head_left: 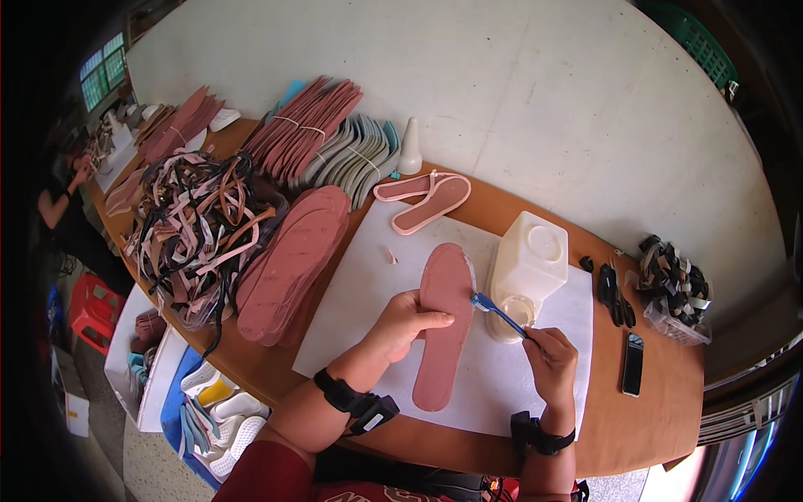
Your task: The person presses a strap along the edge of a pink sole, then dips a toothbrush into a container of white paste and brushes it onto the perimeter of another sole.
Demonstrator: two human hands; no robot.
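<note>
My left hand (400,322) grips a reddish-brown insole (445,335) from its left side, thumb across the top face. The insole is held upright over a white sheet (360,289). Between the fingers of my right hand (552,360) is the handle of a small blue brush (502,315). Its bristle head meets the right edge of the insole, where a pale wet-looking line runs. Just behind the brush, a white plastic glue container (529,251) has a round open cup (517,312) at its near end. A pair of pink-edged insole pieces (431,201) lies beyond the sheet.
Loose insoles (293,268) and a heap of straps (196,226) cover the left side, with tied bundles (305,125) behind. Scissors (615,294), a phone (632,364) and a tray of dark scraps (676,289) sit right. A person (71,209) works at far left.
</note>
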